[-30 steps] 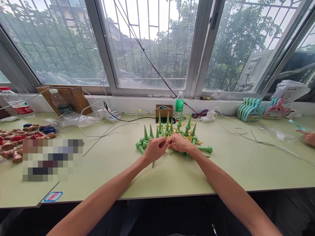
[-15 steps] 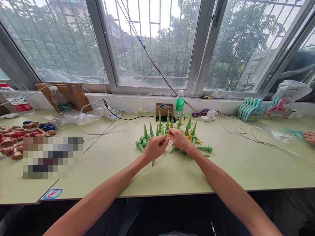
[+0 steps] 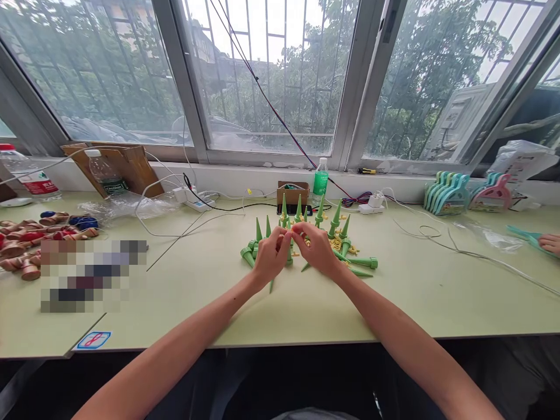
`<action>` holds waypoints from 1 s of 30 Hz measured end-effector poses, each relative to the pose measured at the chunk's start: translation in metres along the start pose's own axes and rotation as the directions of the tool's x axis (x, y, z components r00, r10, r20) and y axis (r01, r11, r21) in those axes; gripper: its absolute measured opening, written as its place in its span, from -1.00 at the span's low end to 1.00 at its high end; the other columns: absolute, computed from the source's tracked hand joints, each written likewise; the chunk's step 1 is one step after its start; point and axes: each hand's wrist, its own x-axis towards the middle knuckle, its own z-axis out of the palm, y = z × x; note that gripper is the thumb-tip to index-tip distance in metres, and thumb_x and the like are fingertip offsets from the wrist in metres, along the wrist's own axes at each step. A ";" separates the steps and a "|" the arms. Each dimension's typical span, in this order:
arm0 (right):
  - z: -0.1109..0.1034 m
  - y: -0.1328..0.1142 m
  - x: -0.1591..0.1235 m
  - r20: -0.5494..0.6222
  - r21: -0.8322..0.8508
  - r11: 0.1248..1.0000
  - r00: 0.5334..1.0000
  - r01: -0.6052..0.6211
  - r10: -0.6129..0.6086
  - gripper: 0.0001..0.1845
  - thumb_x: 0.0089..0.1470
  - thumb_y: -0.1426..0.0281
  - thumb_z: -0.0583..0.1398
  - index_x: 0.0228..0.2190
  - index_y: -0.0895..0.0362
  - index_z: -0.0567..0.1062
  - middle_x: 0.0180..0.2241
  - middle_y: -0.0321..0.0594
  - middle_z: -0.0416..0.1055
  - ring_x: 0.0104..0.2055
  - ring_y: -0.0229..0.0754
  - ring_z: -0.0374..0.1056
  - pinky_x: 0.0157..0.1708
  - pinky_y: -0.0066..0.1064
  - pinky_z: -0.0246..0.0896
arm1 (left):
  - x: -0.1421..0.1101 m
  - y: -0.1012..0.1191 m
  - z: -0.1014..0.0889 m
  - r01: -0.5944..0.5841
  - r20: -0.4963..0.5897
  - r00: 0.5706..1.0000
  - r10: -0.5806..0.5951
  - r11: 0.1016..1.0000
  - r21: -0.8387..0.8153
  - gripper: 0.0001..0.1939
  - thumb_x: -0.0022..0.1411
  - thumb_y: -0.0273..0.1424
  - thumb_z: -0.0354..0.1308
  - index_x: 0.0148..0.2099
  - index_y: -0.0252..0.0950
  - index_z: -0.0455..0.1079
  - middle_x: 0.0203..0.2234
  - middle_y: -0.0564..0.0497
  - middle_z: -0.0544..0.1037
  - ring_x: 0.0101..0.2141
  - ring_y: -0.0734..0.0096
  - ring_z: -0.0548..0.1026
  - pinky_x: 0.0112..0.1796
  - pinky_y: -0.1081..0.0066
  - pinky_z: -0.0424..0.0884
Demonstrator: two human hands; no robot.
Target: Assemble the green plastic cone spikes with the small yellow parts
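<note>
My left hand (image 3: 272, 252) and my right hand (image 3: 315, 249) meet at the fingertips over a cluster of green plastic spikes. Both are closed in a pinch, and whatever sits between the fingers is too small and covered to make out. Behind the hands, several green spikes (image 3: 335, 220) stand point up. Others lie on their sides, such as a green spike (image 3: 365, 262) at the right and a capped one (image 3: 247, 256) at the left. Small yellow plastic pieces (image 3: 335, 244) are heaped among the spikes, partly hidden by my right hand.
A small cardboard box (image 3: 292, 186) and a green-labelled bottle (image 3: 321, 178) stand behind the spikes. Wooden toys (image 3: 26, 248) lie at the left. Cables (image 3: 464, 252) cross the table. Pastel hangers (image 3: 448, 195) stand at the back right; another person's hand (image 3: 549, 244) is at the right edge.
Both hands have moved slightly up and away from me, their fingertips now together above the spikes. My left hand has turned more upright.
</note>
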 end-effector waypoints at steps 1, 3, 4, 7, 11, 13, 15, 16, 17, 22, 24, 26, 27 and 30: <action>0.000 -0.001 0.000 -0.004 0.011 1.000 1.000 0.022 -0.022 -0.83 0.26 0.32 0.05 -0.29 0.11 0.41 -0.29 -0.17 0.46 -0.29 -0.23 0.35 -0.27 -0.43 0.27 | 0.000 0.000 0.000 0.006 -0.020 1.000 -0.006 1.000 0.006 -0.70 0.36 -0.18 -0.09 -0.32 -0.25 0.26 -0.71 0.20 0.18 -0.68 0.58 0.08 -0.58 0.52 0.06; 0.001 -0.002 -0.001 -0.009 0.027 0.998 0.998 0.063 -0.063 -0.83 0.26 0.33 0.05 -0.28 0.11 0.41 -0.29 -0.16 0.46 -0.26 -0.22 0.36 -0.26 -0.42 0.28 | 0.001 0.001 -0.001 0.013 -0.051 0.999 -0.012 1.000 0.020 -0.68 0.36 -0.17 -0.09 -0.36 -0.25 0.23 -0.72 0.19 0.18 -0.68 0.58 0.08 -0.58 0.53 0.06; 0.001 -0.002 -0.001 -0.012 0.028 0.997 0.997 0.077 -0.077 -0.83 0.26 0.34 0.05 -0.28 0.11 0.42 -0.29 -0.16 0.46 -0.25 -0.22 0.36 -0.25 -0.42 0.28 | 0.001 0.001 -0.001 0.014 -0.057 0.998 -0.013 1.000 0.024 -0.68 0.36 -0.17 -0.09 -0.37 -0.25 0.23 -0.72 0.19 0.18 -0.68 0.58 0.08 -0.58 0.53 0.07; 0.002 -0.001 -0.001 -0.011 0.021 0.996 0.997 0.081 -0.081 -0.83 0.26 0.34 0.05 -0.28 0.11 0.43 -0.27 -0.15 0.46 -0.24 -0.21 0.36 -0.24 -0.40 0.30 | 0.002 0.001 0.000 0.014 -0.042 0.999 -0.013 0.999 0.031 -0.69 0.36 -0.19 -0.09 -0.38 -0.25 0.20 -0.72 0.19 0.19 -0.67 0.58 0.07 -0.57 0.53 0.07; 0.003 0.001 -0.001 0.008 0.015 0.998 0.998 0.057 -0.057 -0.83 0.27 0.33 0.06 -0.26 0.10 0.43 -0.28 -0.16 0.46 -0.25 -0.21 0.34 -0.27 -0.40 0.30 | 0.003 -0.001 0.000 0.014 -0.024 1.000 -0.013 0.999 0.048 -0.68 0.37 -0.21 -0.10 -0.41 -0.25 0.18 -0.72 0.18 0.16 -0.67 0.58 0.06 -0.57 0.52 0.05; 0.003 0.000 -0.002 0.005 0.006 0.998 0.998 0.059 -0.059 -0.84 0.26 0.34 0.06 -0.27 0.10 0.43 -0.29 -0.16 0.46 -0.27 -0.21 0.33 -0.30 -0.40 0.29 | 0.003 -0.002 0.000 0.009 -0.024 1.000 -0.008 0.998 0.056 -0.66 0.38 -0.22 -0.12 -0.43 -0.25 0.14 -0.71 0.18 0.14 -0.66 0.57 0.05 -0.57 0.52 0.05; 0.003 0.000 -0.002 -0.004 -0.002 0.998 0.998 0.064 -0.064 -0.85 0.26 0.34 0.07 -0.28 0.10 0.43 -0.31 -0.17 0.46 -0.28 -0.21 0.32 -0.30 -0.40 0.28 | 0.003 -0.003 0.001 0.007 -0.025 1.000 -0.005 0.998 0.059 -0.66 0.38 -0.23 -0.13 -0.45 -0.25 0.10 -0.70 0.17 0.15 -0.65 0.57 0.07 -0.57 0.51 0.06; 0.003 0.000 -0.002 -0.009 -0.005 0.998 0.998 0.063 -0.063 -0.85 0.25 0.33 0.08 -0.29 0.09 0.43 -0.31 -0.17 0.46 -0.29 -0.20 0.32 -0.30 -0.39 0.28 | 0.003 -0.003 0.001 0.008 -0.024 1.000 -0.006 0.998 0.058 -0.66 0.38 -0.23 -0.14 -0.45 -0.25 0.10 -0.69 0.16 0.17 -0.64 0.56 0.08 -0.56 0.51 0.07; 0.002 -0.001 -0.002 -0.012 -0.007 0.998 0.998 0.059 -0.059 -0.85 0.25 0.33 0.08 -0.29 0.09 0.42 -0.30 -0.16 0.46 -0.28 -0.20 0.32 -0.29 -0.38 0.28 | 0.004 -0.003 0.001 0.010 -0.021 1.000 -0.009 0.998 0.055 -0.66 0.38 -0.23 -0.15 -0.44 -0.24 0.10 -0.68 0.15 0.20 -0.64 0.56 0.11 -0.56 0.51 0.08; 0.002 0.000 -0.002 -0.010 0.002 1.000 1.000 0.023 -0.023 -0.83 0.26 0.30 0.07 -0.28 0.09 0.43 -0.27 -0.14 0.45 -0.25 -0.17 0.33 -0.31 -0.37 0.29 | 0.004 0.001 0.000 0.023 0.000 1.000 -0.023 0.999 0.039 -0.66 0.39 -0.24 -0.17 -0.45 -0.24 0.09 -0.69 0.15 0.25 -0.65 0.55 0.15 -0.54 0.50 0.12; 0.003 0.000 -0.002 -0.012 0.019 1.000 1.000 0.021 -0.020 -0.83 0.26 0.31 0.07 -0.28 0.09 0.43 -0.27 -0.14 0.44 -0.24 -0.18 0.33 -0.33 -0.39 0.29 | 0.004 0.001 0.000 0.022 0.001 1.000 -0.022 0.999 0.037 -0.66 0.39 -0.24 -0.17 -0.45 -0.24 0.09 -0.69 0.15 0.26 -0.65 0.55 0.16 -0.54 0.50 0.12; 0.003 -0.001 -0.002 -0.018 0.034 0.999 1.000 0.025 -0.024 -0.83 0.26 0.31 0.06 -0.28 0.09 0.42 -0.27 -0.14 0.44 -0.24 -0.19 0.32 -0.34 -0.40 0.29 | 0.004 0.001 0.000 0.020 0.004 1.000 -0.020 0.999 0.036 -0.66 0.39 -0.25 -0.17 -0.45 -0.24 0.10 -0.69 0.15 0.26 -0.64 0.55 0.17 -0.54 0.50 0.12; 0.002 -0.001 -0.001 -0.020 0.036 0.999 0.999 0.026 -0.026 -0.83 0.26 0.32 0.06 -0.28 0.09 0.42 -0.27 -0.14 0.44 -0.24 -0.19 0.32 -0.34 -0.40 0.29 | 0.004 0.000 0.000 0.021 0.008 1.000 -0.021 0.999 0.035 -0.66 0.39 -0.25 -0.17 -0.45 -0.24 0.10 -0.68 0.15 0.26 -0.64 0.55 0.17 -0.54 0.50 0.12; 0.002 -0.002 -0.001 -0.017 0.033 0.999 1.000 0.019 -0.018 -0.82 0.27 0.32 0.05 -0.28 0.09 0.42 -0.26 -0.13 0.43 -0.22 -0.18 0.33 -0.34 -0.40 0.28 | 0.004 0.000 0.000 0.023 0.017 1.000 -0.023 0.999 0.034 -0.66 0.39 -0.25 -0.17 -0.45 -0.24 0.10 -0.68 0.15 0.26 -0.64 0.55 0.17 -0.54 0.49 0.12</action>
